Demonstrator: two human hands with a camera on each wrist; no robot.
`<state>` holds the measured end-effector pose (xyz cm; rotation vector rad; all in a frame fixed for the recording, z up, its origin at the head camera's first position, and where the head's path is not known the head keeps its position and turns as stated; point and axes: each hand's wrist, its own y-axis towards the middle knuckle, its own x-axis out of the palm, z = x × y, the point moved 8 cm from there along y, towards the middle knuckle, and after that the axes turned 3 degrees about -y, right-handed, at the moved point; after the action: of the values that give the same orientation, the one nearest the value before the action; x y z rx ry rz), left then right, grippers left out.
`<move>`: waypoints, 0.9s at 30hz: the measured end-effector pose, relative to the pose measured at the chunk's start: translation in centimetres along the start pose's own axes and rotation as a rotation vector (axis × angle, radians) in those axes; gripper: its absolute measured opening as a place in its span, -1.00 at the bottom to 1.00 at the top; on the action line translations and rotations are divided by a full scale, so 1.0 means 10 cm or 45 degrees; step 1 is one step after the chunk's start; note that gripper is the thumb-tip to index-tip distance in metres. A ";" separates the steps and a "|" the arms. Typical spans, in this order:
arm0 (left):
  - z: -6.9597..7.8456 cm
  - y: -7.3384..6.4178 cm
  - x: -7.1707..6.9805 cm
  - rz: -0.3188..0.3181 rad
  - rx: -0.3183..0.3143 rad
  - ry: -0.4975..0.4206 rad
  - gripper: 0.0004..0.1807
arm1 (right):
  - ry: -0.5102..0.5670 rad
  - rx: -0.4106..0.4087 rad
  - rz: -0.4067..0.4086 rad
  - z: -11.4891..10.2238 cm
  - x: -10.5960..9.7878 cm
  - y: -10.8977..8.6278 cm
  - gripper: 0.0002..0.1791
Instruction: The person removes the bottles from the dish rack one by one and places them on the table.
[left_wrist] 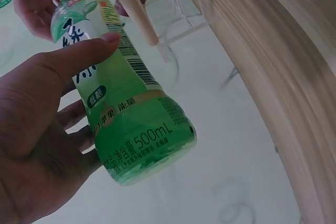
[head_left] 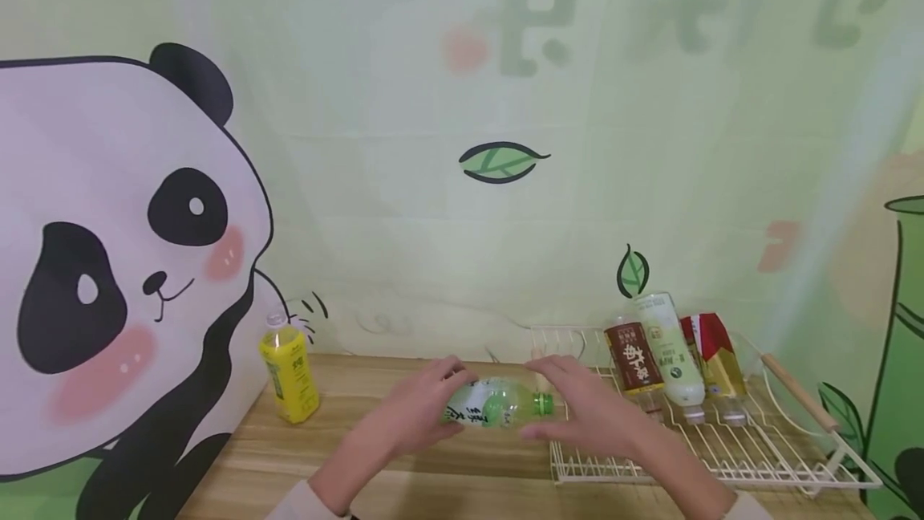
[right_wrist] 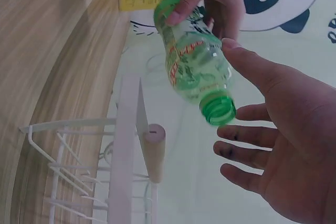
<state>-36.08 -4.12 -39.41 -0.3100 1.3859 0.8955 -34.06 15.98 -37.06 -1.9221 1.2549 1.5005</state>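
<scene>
A green 500 mL plastic drink bottle [head_left: 498, 404] lies nearly sideways in the air over the wooden table, its green neck end pointing right. My left hand [head_left: 426, 401] grips its body near the base; the thumb [left_wrist: 94, 53] crosses the label in the left wrist view. Around the neck end, but apart from it, my right hand [head_left: 595, 412] has its thumb and fingers spread. In the right wrist view, the neck [right_wrist: 217, 108] sits just off the fingertips of that hand [right_wrist: 294, 124], which holds nothing.
On the right, a white wire rack [head_left: 650, 472] with wooden handles holds several bottles, among them a brown-labelled one [head_left: 634, 355] and a pale green one [head_left: 673, 351]. A yellow bottle [head_left: 291, 371] stands at the table's left. Behind hangs a panda-printed cloth [head_left: 404, 263].
</scene>
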 end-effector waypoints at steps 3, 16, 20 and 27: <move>-0.16 -0.04 -0.01 0.008 -0.063 -0.090 -0.26 | 0.006 0.007 0.035 0.06 -0.08 -0.03 0.03; -0.86 -0.40 -0.14 0.240 -0.358 -0.371 -0.24 | 0.004 0.069 0.229 0.57 -0.28 -0.14 -0.12; -1.12 -0.59 -0.24 0.384 -0.441 -0.448 -0.24 | 0.006 0.122 0.272 0.79 -0.33 -0.18 -0.16; -1.51 -0.78 -0.25 0.570 -0.544 -0.563 -0.25 | 0.015 0.253 0.323 1.14 -0.34 -0.25 -0.19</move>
<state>-41.14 -20.21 -42.59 -0.1074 0.8534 1.5354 -38.46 27.23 -38.42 -1.6968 1.6375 1.4196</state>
